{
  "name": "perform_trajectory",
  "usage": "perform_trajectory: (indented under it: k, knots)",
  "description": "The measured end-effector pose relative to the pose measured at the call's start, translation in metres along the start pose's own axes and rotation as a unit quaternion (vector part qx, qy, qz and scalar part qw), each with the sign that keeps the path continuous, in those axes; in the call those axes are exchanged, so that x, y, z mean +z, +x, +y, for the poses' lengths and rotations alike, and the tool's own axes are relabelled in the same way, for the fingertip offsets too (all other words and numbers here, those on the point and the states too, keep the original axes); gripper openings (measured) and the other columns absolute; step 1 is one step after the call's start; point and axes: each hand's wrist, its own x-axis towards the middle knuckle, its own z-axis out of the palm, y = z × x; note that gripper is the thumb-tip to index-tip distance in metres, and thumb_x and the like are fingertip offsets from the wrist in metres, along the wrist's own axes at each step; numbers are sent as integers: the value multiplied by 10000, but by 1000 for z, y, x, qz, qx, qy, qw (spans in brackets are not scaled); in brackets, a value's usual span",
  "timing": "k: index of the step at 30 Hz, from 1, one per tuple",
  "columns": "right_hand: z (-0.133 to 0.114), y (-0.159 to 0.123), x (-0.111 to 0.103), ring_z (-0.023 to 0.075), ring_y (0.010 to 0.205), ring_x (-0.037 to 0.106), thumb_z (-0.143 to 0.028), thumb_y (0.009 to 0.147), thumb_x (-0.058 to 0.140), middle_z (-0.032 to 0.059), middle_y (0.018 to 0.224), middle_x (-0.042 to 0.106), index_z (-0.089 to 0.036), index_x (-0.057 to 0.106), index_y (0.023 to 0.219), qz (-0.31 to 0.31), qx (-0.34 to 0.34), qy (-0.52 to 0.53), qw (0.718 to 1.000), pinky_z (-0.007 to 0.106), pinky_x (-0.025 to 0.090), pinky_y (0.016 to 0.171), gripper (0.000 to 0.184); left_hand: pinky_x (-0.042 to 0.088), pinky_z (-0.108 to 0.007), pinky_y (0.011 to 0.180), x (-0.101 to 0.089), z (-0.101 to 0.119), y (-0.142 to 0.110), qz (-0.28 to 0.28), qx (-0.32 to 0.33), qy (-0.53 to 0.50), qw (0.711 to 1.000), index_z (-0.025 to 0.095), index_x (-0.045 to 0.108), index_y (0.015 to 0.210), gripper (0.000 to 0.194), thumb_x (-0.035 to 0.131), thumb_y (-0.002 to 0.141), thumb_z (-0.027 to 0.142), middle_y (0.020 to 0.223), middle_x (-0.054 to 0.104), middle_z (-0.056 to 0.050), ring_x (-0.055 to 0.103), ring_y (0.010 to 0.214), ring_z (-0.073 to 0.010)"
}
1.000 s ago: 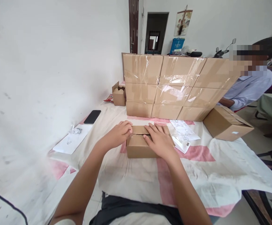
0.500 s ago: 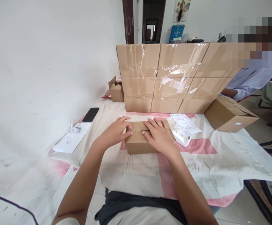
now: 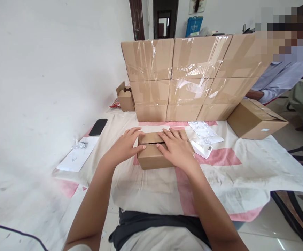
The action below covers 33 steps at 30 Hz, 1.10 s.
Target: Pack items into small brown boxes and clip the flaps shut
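A small brown cardboard box (image 3: 151,158) lies on the cloth-covered table in front of me, its top flaps nearly meeting with a dark gap between them. At its left end is my left hand (image 3: 124,145), thumb and fingers stretched apart, their tips touching the box's edge. My right hand (image 3: 177,149) rests flat across the right part of the flaps with its fingers spread. That hand hides much of the box's right side. Just right of the box lies a white device with a small dark display (image 3: 206,150), partly hidden.
A wall of taped cardboard boxes (image 3: 190,62) stands behind. To its right sits a larger box (image 3: 256,122), near a person's sleeve (image 3: 277,83). Also there: a printed sheet (image 3: 206,133), a phone (image 3: 98,127), white paper (image 3: 77,157) and a small open box (image 3: 126,101).
My view has tilted slightly, so the scene sits higher. My left fingers have straightened from a bent pose at the box's left end. The gap between the flaps looks a little wider.
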Motion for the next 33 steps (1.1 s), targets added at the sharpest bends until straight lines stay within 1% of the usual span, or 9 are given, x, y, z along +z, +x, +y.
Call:
perform_trajectory:
  k: [3, 7, 12, 17, 24, 26, 29, 31, 33]
  knots:
    - [0, -1, 0, 332, 1490, 353, -473, 1072, 407, 84, 1589, 478, -192, 536, 1493, 4, -1, 4, 1000, 528, 226, 1221, 522, 387, -495, 1165, 1, -3, 1, -8, -11, -26, 1000, 281, 542, 1347, 459, 547, 944, 501, 1556, 457, -56, 418, 1429, -311]
    - [0, -1, 1, 340, 1483, 362, -477, 1068, 418, 92, 1583, 484, -199, 545, 1483, 15, -4, 12, 1000, 552, 227, 1214, 516, 439, -441, 1088, 4, -7, 2, -18, -30, -96, 995, 313, 550, 1313, 422, 524, 962, 546, 1419, 562, -25, 548, 1279, -277]
    - [-1, -1, 0, 343, 1457, 396, -453, 1055, 471, 112, 1568, 498, -195, 569, 1454, 22, -10, 21, 999, 561, 245, 1206, 486, 392, -415, 1104, 16, -14, 8, -14, -12, -196, 980, 302, 584, 1193, 320, 550, 946, 501, 1331, 529, -36, 506, 1277, -266]
    - [1, 0, 3, 359, 1434, 415, -437, 1048, 505, 135, 1544, 517, -177, 592, 1422, 28, -17, 27, 999, 588, 246, 1197, 464, 403, -368, 1030, 34, -19, 14, 12, -61, -308, 949, 289, 593, 1120, 288, 566, 916, 490, 1259, 491, -32, 476, 1230, -263]
    - [10, -11, 0, 287, 1203, 597, -279, 988, 599, 84, 1270, 706, -210, 712, 1127, 157, -67, 127, 977, 488, 418, 1069, 191, 400, -286, 829, 49, -28, 17, 37, -78, -392, 916, 299, 586, 1165, 361, 649, 890, 524, 1247, 530, -16, 503, 1017, -211]
    - [33, -18, -4, 253, 1098, 642, -222, 978, 575, 52, 1128, 743, -230, 718, 1008, 236, -62, 180, 953, 450, 458, 1018, 146, 389, -272, 812, 53, -31, 18, 54, -74, -403, 911, 293, 601, 1142, 348, 670, 882, 514, 1226, 537, -11, 497, 1007, -200]
    - [102, -30, -7, 257, 1023, 671, -214, 945, 558, 53, 1014, 750, -229, 708, 916, 326, 20, 203, 923, 442, 493, 968, 154, 380, -256, 781, 57, -34, 23, 81, -74, -415, 903, 283, 621, 1112, 339, 700, 864, 500, 1179, 550, -8, 494, 978, -187]
    - [161, -36, -3, 263, 1009, 677, -240, 939, 524, 76, 1004, 741, -207, 710, 923, 324, 139, 201, 914, 430, 513, 932, 190, 375, -247, 744, 59, -34, 29, 97, -78, -433, 893, 273, 635, 1095, 354, 732, 836, 494, 1105, 565, -11, 496, 929, -180]
    - [215, -40, 6, 275, 1021, 666, -263, 933, 493, 109, 1059, 730, -184, 726, 951, 246, 225, 165, 928, 440, 510, 929, 246, 376, -235, 708, 63, -34, 37, 120, -90, -472, 869, 260, 650, 1076, 394, 794, 773, 468, 1021, 574, -7, 497, 868, -168]
